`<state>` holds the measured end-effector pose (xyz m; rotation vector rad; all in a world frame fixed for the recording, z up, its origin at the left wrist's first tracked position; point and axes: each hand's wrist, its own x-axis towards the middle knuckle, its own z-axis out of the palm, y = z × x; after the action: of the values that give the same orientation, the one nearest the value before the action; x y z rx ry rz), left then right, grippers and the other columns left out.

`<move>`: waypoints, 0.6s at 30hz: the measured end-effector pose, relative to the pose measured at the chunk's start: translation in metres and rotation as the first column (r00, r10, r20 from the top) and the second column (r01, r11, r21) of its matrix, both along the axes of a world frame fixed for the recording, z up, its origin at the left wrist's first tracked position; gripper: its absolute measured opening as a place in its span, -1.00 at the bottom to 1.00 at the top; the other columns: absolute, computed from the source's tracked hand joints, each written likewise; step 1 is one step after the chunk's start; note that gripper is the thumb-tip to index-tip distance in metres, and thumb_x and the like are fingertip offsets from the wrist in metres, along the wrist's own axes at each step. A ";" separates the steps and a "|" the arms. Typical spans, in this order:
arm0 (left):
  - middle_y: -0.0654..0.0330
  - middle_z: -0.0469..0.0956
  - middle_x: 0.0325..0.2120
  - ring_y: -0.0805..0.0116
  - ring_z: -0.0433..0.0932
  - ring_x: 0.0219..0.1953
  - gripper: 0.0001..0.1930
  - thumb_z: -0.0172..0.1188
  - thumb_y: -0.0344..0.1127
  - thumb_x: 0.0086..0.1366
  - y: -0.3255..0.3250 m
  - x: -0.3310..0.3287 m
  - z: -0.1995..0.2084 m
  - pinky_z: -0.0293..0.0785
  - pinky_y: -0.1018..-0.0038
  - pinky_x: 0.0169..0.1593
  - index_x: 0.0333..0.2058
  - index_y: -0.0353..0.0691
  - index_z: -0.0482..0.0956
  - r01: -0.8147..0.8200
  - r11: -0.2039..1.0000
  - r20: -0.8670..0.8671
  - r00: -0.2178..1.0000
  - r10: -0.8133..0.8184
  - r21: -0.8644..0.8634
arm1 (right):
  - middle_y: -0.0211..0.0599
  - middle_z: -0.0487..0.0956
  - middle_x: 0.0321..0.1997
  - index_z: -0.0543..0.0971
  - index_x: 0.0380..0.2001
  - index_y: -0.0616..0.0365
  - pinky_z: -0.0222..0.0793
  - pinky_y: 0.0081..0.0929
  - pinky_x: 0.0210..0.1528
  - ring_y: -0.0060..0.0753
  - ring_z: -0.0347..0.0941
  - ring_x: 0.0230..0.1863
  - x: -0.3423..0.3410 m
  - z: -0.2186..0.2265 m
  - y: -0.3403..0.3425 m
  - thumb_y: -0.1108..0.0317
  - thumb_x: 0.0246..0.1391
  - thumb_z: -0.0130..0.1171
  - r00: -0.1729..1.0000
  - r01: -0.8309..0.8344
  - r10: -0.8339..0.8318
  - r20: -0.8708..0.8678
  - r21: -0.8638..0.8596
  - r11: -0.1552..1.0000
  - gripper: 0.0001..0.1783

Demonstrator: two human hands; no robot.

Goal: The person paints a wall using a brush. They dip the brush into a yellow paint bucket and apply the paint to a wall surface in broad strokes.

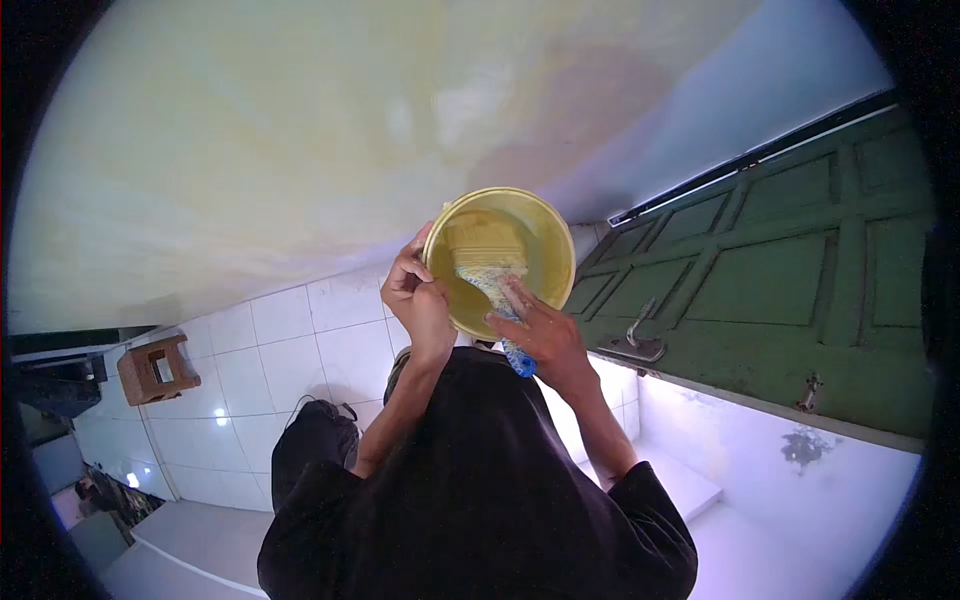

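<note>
A round yellow bucket (562,255) is held up in front of my chest, with liquid visible inside it. My left hand (420,305) grips its left side, fingers curled at the rim. Inside the mouth lies a wide flat paintbrush (483,262), its bristles pointing away from me and coated in yellowish paint. My right hand (548,335) is closed around the brush's paint-spattered handle, whose blue end sticks out over the near rim. Pale smears mark the fingers of my right hand.
A wall (300,150) with patchy yellowish paint rises just beyond the bucket. On the right stands a green panelled door (760,280) with a metal handle (640,335). A brown stool (158,370) and a dark bag (315,440) are on the white tiled floor (285,320) at left.
</note>
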<state>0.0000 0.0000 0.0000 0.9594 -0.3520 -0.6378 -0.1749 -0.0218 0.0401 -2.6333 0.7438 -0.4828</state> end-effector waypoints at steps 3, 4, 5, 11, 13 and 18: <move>-0.20 0.47 -0.01 0.09 0.43 0.10 -0.76 -0.24 -0.76 -0.24 -0.001 -0.008 0.000 0.29 0.30 0.17 -0.62 -0.25 0.22 -0.008 1.000 -0.050 0.999 0.008 0.001 | 0.01 0.39 0.19 0.59 -0.20 -0.07 0.51 -0.27 -0.04 -0.08 0.32 0.23 -0.006 0.008 -0.005 0.43 -0.07 0.11 0.999 -0.050 0.051 0.007 -0.065 0.997 -0.70; -0.21 0.47 -0.01 0.09 0.43 0.09 -0.76 -0.24 -0.76 -0.24 -0.002 -0.013 0.000 0.29 0.33 0.16 -0.62 -0.25 0.22 0.011 1.000 -0.071 0.997 -0.011 -0.005 | 0.00 0.40 0.18 0.59 -0.21 -0.09 0.52 -0.27 -0.05 -0.08 0.32 0.23 -0.012 0.011 -0.008 0.43 -0.07 0.11 0.997 -0.075 0.073 -0.022 -0.080 0.994 -0.71; -0.22 0.47 -0.02 0.10 0.43 0.09 -0.76 -0.24 -0.77 -0.24 -0.003 -0.018 0.000 0.30 0.35 0.15 -0.62 -0.25 0.22 0.029 1.000 -0.092 0.995 -0.030 -0.011 | 0.00 0.40 0.17 0.59 -0.22 -0.10 0.52 -0.27 -0.05 -0.09 0.33 0.23 -0.017 0.014 -0.012 0.42 -0.06 0.11 0.994 -0.100 0.096 -0.050 -0.094 0.991 -0.72; -0.23 0.47 -0.01 0.12 0.43 0.08 -0.76 -0.24 -0.77 -0.23 0.000 -0.007 0.007 0.31 0.39 0.11 -0.62 -0.27 0.22 0.095 0.995 -0.075 0.992 -0.098 -0.038 | -0.02 0.38 0.20 0.59 -0.25 -0.14 0.52 -0.26 -0.05 -0.11 0.34 0.22 -0.009 0.017 -0.021 0.37 -0.04 0.11 0.994 -0.113 0.110 -0.030 -0.155 0.981 -0.76; -0.22 0.46 -0.01 0.12 0.44 0.08 -0.77 -0.24 -0.77 -0.23 0.002 -0.005 0.009 0.32 0.39 0.11 -0.62 -0.27 0.21 0.094 0.995 -0.066 0.993 -0.095 -0.026 | -0.02 0.38 0.20 0.59 -0.25 -0.14 0.52 -0.26 -0.05 -0.11 0.34 0.22 -0.008 0.016 -0.020 0.37 -0.03 0.12 0.993 -0.116 0.117 -0.008 -0.152 0.982 -0.76; -0.21 0.46 -0.01 0.14 0.44 0.07 -0.78 -0.21 -0.77 -0.24 0.003 -0.003 0.015 0.31 0.39 0.11 -0.64 -0.27 0.19 0.142 0.987 -0.034 0.989 -0.145 -0.080 | 0.00 0.39 0.19 0.58 -0.24 -0.14 0.52 -0.24 -0.05 -0.09 0.34 0.22 -0.007 0.018 -0.015 0.38 -0.04 0.12 0.996 -0.087 0.085 -0.025 -0.107 0.990 -0.76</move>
<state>-0.0030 0.0031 0.0148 0.8514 -0.4101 -0.7677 -0.1817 -0.0371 0.0580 -2.7608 0.6235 -0.4858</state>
